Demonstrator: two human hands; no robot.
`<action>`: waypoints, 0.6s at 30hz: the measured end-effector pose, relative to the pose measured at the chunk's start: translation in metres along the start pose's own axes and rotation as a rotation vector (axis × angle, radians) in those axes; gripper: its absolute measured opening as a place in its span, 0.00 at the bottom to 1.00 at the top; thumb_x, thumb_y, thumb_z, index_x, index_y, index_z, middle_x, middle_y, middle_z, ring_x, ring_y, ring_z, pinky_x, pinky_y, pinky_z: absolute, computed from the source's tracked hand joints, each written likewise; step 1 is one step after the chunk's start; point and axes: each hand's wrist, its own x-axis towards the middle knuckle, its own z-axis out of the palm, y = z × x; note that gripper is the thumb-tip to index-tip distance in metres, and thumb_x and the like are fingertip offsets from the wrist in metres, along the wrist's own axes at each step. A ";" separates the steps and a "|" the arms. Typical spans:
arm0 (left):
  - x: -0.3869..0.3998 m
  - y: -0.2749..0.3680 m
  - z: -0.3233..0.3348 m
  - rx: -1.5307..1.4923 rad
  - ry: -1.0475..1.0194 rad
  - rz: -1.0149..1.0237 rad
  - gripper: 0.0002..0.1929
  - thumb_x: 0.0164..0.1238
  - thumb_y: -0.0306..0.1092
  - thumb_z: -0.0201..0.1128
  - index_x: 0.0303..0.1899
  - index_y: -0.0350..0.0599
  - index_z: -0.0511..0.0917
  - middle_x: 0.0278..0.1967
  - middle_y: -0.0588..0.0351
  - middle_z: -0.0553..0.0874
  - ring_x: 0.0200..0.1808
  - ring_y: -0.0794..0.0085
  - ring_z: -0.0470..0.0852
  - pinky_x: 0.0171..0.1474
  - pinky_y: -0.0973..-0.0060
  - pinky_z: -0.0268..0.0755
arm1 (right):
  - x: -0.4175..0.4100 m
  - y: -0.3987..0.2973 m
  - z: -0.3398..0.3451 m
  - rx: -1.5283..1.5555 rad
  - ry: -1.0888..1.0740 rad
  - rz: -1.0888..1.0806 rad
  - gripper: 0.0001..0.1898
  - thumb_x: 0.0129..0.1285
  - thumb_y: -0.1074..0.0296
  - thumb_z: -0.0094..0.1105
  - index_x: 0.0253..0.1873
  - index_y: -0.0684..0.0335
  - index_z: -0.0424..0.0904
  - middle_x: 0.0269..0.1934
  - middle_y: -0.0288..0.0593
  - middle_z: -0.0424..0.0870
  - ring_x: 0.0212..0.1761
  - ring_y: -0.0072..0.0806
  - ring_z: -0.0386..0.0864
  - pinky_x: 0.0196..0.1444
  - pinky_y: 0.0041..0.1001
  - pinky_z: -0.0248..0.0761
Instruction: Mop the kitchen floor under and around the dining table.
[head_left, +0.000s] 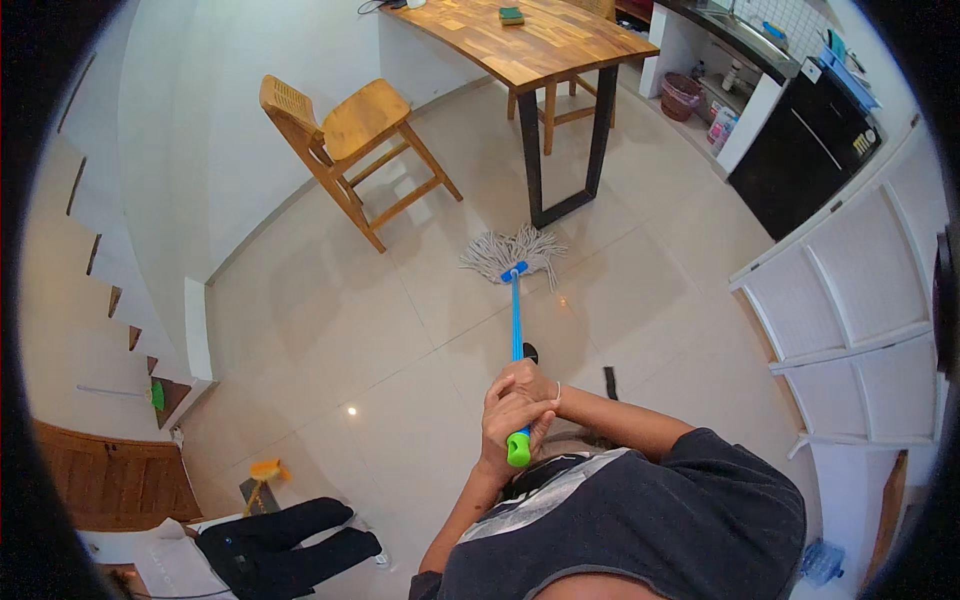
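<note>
A string mop with a blue handle (516, 322) stretches forward from my body. Its grey cotton head (491, 251) lies spread on the tiled floor beside the black metal table leg (534, 165). Close to the handle's green end cap (518, 450), my left hand (501, 424) is wrapped around the shaft. My right hand (531, 381), with a white band at the wrist, grips just above it, and the two hands touch and partly overlap. Part of a dark shoe (530, 352) shows behind the handle.
A wooden chair (367, 120) stands left of the wooden table (525, 41), which bears a green sponge (511, 15). White folding panels (862, 292) line the right side. Stairs (112, 300) rise at left. Black trousers (285, 540) hang at lower left near an orange brush (268, 470).
</note>
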 end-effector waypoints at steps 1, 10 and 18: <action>0.005 -0.017 0.000 0.004 -0.002 -0.017 0.06 0.54 0.26 0.66 0.34 0.46 0.84 0.21 0.59 0.78 0.27 0.69 0.78 0.59 0.65 0.63 | 0.006 0.016 0.002 -0.136 -0.096 -0.008 0.11 0.49 0.58 0.61 0.22 0.55 0.71 0.17 0.39 0.72 0.21 0.36 0.75 0.20 0.34 0.66; 0.110 -0.177 -0.011 -0.097 -0.139 -0.169 0.10 0.53 0.19 0.65 0.36 0.46 0.83 0.30 0.56 0.83 0.35 0.66 0.80 0.52 0.71 0.67 | 0.109 0.178 -0.001 -0.086 -0.063 0.018 0.09 0.51 0.62 0.61 0.29 0.57 0.71 0.22 0.38 0.74 0.26 0.39 0.76 0.29 0.36 0.67; 0.175 -0.184 -0.054 -0.112 -0.050 -0.180 0.08 0.52 0.22 0.66 0.36 0.44 0.83 0.31 0.55 0.83 0.36 0.66 0.81 0.62 0.62 0.62 | 0.176 0.181 -0.005 -0.051 0.050 0.040 0.10 0.46 0.61 0.62 0.31 0.57 0.74 0.26 0.37 0.75 0.29 0.36 0.76 0.32 0.33 0.68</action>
